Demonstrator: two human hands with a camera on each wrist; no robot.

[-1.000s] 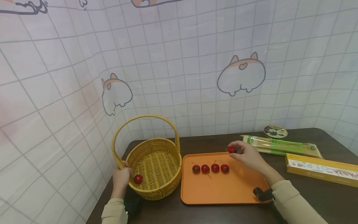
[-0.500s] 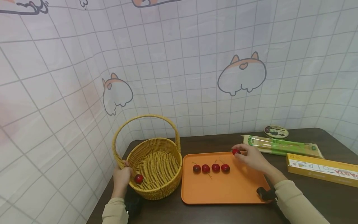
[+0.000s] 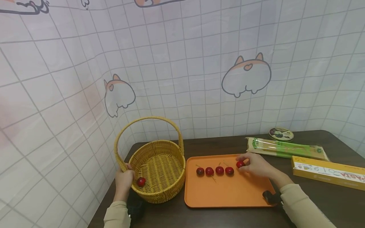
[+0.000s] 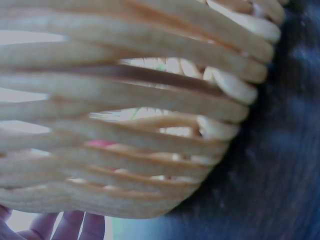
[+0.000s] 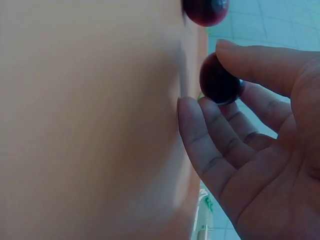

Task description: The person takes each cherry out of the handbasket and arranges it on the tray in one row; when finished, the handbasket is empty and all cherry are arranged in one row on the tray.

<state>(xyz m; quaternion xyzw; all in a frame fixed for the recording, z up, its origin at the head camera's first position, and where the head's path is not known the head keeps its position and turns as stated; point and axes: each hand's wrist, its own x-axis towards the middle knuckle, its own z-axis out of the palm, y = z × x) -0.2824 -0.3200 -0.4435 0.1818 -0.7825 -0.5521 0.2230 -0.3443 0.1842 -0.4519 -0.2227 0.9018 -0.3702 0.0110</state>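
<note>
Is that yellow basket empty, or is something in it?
Not empty. One red cherry lies on the floor of the wicker basket, near the wall that the left hand grips. Nothing else shows inside.

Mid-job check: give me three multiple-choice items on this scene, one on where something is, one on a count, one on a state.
1. Where is the cherry that the right hand pinches?
A. in the basket
B. over the orange tray, at the right end of the cherry row
C. on the yellow pasta box

2. How many cherries lie loose in a row on the tray?
A. two
B. four
C. six

3. What is the left hand doing?
A. gripping the basket at its near left rim
B. resting flat on the table
C. pinching a cherry

Right letters: B, B, A.
1 B: the head view shows it just right of the row, above the orange tray.
2 B: four lie side by side, apart from the pinched one.
3 A: its fingers curl on the rim of the basket, beside the lone cherry inside.
</note>
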